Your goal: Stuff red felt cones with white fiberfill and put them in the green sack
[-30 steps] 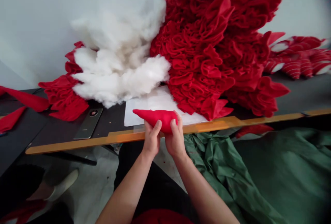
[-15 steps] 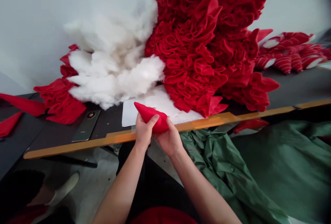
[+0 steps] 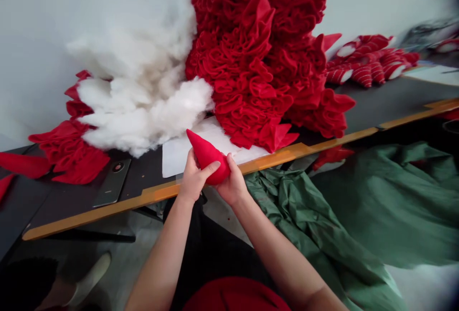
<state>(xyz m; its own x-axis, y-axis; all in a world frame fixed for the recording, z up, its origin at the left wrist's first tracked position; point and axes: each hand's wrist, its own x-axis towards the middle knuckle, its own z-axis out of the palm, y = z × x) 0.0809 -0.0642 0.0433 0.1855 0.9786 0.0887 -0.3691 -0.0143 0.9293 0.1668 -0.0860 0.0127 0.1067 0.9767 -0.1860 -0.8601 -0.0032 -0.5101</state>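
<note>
Between my two hands is a red cone-shaped fabric piece (image 3: 206,153), plump as if stuffed, its point aimed up and to the left. My left hand (image 3: 195,177) wraps its left side, thumb lying across the front. Around the lower right end closes my right hand (image 3: 232,183), thumb on top; its other fingers are mostly hidden beneath. The piece is held just above the table's front edge, over a white sheet (image 3: 172,158). Behind it lie a heap of white fluffy stuffing (image 3: 143,110) and a tall pile of red fabric pieces (image 3: 247,72).
A phone (image 3: 112,184) lies at the left near the taped table edge (image 3: 150,198). More red pieces (image 3: 71,153) sit beside the stuffing. Striped red-and-white pieces (image 3: 373,62) rest at the far right. Green cloth (image 3: 297,205) hangs below the table; another person's foot (image 3: 93,275) shows lower left.
The view has swung right, so the table's contents appear farther left. The red cone now stands more upright and shows more of its length in my hands, which still grip it.
</note>
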